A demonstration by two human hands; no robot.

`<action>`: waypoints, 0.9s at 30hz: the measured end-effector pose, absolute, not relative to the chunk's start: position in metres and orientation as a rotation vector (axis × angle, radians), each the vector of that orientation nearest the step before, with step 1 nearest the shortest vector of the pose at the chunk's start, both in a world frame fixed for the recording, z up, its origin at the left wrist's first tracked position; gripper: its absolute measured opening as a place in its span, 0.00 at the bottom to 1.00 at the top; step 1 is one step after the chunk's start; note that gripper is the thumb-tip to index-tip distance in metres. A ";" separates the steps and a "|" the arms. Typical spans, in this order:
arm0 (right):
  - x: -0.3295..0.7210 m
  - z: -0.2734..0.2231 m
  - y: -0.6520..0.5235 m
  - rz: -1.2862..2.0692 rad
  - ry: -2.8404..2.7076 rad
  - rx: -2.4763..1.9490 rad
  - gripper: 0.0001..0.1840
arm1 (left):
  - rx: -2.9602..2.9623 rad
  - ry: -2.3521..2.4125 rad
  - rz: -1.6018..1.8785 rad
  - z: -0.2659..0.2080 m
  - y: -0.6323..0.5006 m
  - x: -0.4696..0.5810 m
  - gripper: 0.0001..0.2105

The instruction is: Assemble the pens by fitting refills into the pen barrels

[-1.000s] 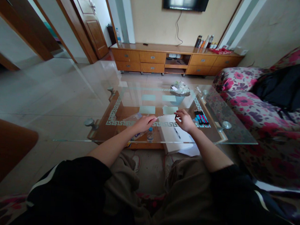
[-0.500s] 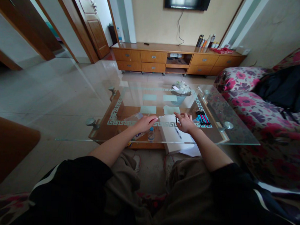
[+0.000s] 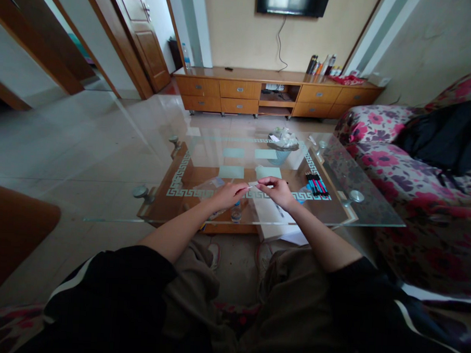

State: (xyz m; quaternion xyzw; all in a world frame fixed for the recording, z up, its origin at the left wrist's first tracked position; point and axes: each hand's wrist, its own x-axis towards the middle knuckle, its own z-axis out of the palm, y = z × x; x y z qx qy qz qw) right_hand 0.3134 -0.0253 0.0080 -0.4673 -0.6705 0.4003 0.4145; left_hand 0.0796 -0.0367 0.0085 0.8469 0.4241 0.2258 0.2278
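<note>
Over the near half of the glass coffee table (image 3: 217, 139), my left hand (image 3: 232, 194) is closed on a thin, pale, pen-like stick (image 3: 251, 186). My right hand (image 3: 278, 193) pinches the stick's other end, so the two hands nearly meet. Fingers cover much of it, and its exact kind is too small to make out. To the right lies a row of black, blue and pink pens (image 3: 317, 185). A single pen (image 3: 280, 210) shows on white paper (image 3: 265, 211) beneath my right wrist.
A small plastic bottle (image 3: 236, 212) and a clear plastic bag (image 3: 208, 186) are near my left forearm. Past the table stands a filled waste basket (image 3: 282, 155). A floral sofa (image 3: 380, 151) with a black bag (image 3: 448, 136) is at right; a low cabinet (image 3: 239, 88) lines the wall.
My right hand has moved left, away from beside a small black piece, and its fingers have closed on the stick's end. My left hand stays nearly in place, still holding the stick.
</note>
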 end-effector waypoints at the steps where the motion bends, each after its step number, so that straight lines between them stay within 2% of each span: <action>1: 0.312 0.007 -0.024 1.015 -1.677 -1.159 0.17 | 2.338 1.157 0.624 0.008 -0.037 0.080 0.16; 4: 0.315 0.004 -0.020 1.022 -1.708 -1.150 0.15 | 2.349 1.137 0.618 0.007 -0.036 0.079 0.17; 9: 0.319 0.003 -0.020 1.104 -1.675 -1.126 0.17 | 2.356 1.148 0.612 0.006 -0.035 0.079 0.17; 18: 0.313 0.009 -0.024 1.307 -1.334 -1.119 0.22 | 2.342 1.182 0.609 0.004 -0.035 0.079 0.17; 27: 0.321 0.010 -0.020 1.304 -0.995 -1.150 0.20 | 2.016 1.217 0.708 0.001 -0.032 0.079 0.14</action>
